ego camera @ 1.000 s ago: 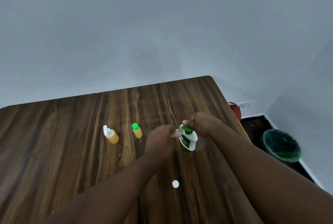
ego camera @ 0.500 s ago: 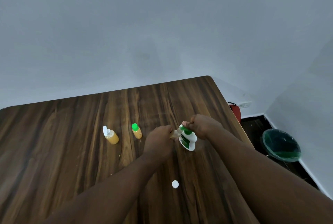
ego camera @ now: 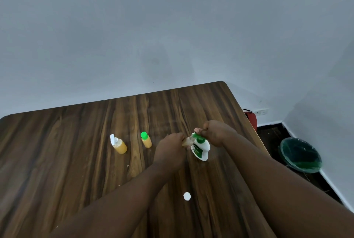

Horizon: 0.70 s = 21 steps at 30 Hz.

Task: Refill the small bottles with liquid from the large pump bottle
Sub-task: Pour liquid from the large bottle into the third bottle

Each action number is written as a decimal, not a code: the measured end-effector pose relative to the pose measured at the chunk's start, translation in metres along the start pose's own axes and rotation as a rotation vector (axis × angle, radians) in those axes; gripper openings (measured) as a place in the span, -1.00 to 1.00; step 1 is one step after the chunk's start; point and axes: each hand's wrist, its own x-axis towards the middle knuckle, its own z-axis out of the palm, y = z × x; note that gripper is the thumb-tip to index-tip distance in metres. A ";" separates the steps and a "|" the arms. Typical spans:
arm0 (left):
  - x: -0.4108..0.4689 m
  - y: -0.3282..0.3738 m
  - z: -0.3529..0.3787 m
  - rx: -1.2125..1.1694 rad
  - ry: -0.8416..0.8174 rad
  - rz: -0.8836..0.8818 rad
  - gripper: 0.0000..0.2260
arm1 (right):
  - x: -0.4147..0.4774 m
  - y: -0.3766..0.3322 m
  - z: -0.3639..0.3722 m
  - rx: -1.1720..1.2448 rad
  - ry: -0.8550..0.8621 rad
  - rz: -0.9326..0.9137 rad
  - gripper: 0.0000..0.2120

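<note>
Hardly anything has shifted in the last second: both hands and the bottles between them sit where they were, and the loose white cap [ego camera: 187, 196] lies in the same spot on the wooden table [ego camera: 57, 170].

From where I stand, the work is crowded toward the table's right side. The right edge runs just beyond the right hand [ego camera: 218, 132], and past it the floor drops away to a green-lined bin [ego camera: 300, 155] and a red object [ego camera: 253, 121] against the wall. The far edge butts up to the grey wall. Broad bare wood lies to the left and toward the person.

The large pump bottle [ego camera: 201, 149], white with a green head, has its base on the table, leaning as seen from here. The right hand is curled over its pump head, a fingertip on top. The left hand [ego camera: 170, 148] grips a small clear bottle [ego camera: 186, 141], mostly hidden in the fist, its mouth right at the nozzle.

Off to the left, well apart from the hands, stand a white-capped small bottle [ego camera: 119, 145] and a green-capped small bottle [ego camera: 146, 140], both holding orange liquid.
</note>
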 end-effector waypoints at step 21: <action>-0.003 0.002 -0.003 -0.012 -0.004 -0.009 -0.96 | -0.001 -0.001 0.001 -0.010 0.000 0.016 -0.50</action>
